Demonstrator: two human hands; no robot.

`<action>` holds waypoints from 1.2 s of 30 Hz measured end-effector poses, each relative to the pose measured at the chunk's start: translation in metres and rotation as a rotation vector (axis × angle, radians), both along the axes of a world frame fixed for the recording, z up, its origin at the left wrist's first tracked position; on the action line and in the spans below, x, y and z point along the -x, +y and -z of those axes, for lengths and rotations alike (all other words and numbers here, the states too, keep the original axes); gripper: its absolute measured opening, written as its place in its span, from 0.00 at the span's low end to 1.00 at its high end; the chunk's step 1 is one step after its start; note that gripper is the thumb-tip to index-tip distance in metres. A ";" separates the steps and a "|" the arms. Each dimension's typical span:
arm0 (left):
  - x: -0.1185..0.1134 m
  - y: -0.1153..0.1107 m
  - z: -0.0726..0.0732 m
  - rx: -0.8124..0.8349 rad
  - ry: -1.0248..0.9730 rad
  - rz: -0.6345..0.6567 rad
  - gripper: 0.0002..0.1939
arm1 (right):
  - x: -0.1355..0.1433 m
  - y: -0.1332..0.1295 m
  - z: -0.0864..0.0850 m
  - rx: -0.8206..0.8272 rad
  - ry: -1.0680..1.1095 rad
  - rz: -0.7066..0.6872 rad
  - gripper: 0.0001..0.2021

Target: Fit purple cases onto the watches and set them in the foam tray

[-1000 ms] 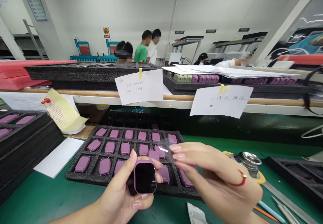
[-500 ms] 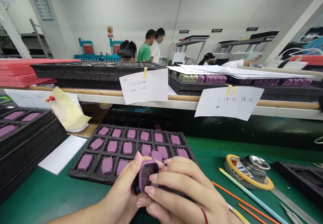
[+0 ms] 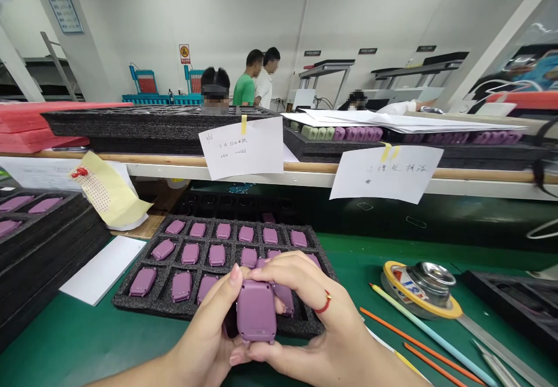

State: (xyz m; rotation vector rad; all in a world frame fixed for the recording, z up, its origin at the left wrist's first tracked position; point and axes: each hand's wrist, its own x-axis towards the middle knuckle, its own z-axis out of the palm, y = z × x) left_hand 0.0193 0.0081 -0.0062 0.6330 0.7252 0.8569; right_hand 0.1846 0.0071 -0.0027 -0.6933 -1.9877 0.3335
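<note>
A purple watch case (image 3: 257, 310) is held up over the front of the foam tray, its smooth back facing me. My right hand (image 3: 320, 320) grips it, index finger along the top and thumb at the bottom edge. From the other side, my left hand (image 3: 209, 329) closes about its left edge, thumb at the upper corner. A dark piece (image 3: 231, 323) shows in the left palm behind the case; its kind is hidden. Beyond the hands, several more purple watch cases (image 3: 190, 254) lie in the compartments of the black foam tray (image 3: 143, 307).
On the right lie a tape roll (image 3: 421, 294), a yellow-blue pencil-like stick (image 3: 429, 329), orange sticks (image 3: 399, 336) and tweezers (image 3: 497, 364). Stacked foam trays (image 3: 52, 259) and white paper (image 3: 102, 269) are at left. A shelf edge (image 3: 314, 182) with hanging notes crosses behind; people are beyond.
The watch case has been turned over: its dark screen showed before, its purple back shows now. My right fingers have moved from the screen to its top and bottom edges. The view shifted slightly.
</note>
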 end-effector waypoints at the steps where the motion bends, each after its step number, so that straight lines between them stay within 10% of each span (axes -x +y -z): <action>1: -0.001 0.000 0.001 0.011 -0.003 0.000 0.29 | 0.000 0.000 0.000 -0.009 -0.012 0.000 0.32; 11: -0.001 0.018 -0.002 0.085 -0.034 -0.404 0.04 | -0.024 0.045 0.024 0.210 -0.185 0.314 0.20; 16: 0.004 0.022 -0.006 0.138 -0.100 -0.281 0.13 | -0.028 0.051 0.035 0.350 -0.321 0.266 0.21; 22: 0.005 0.020 0.006 -0.031 0.051 0.029 0.29 | -0.025 0.029 0.010 0.328 -0.151 0.098 0.42; 28: 0.002 0.013 0.005 -0.010 0.052 0.086 0.24 | -0.008 0.008 0.000 0.164 -0.124 -0.045 0.12; 36: 0.002 0.011 0.001 -0.030 -0.037 0.039 0.20 | -0.001 0.005 -0.004 0.153 0.075 0.053 0.04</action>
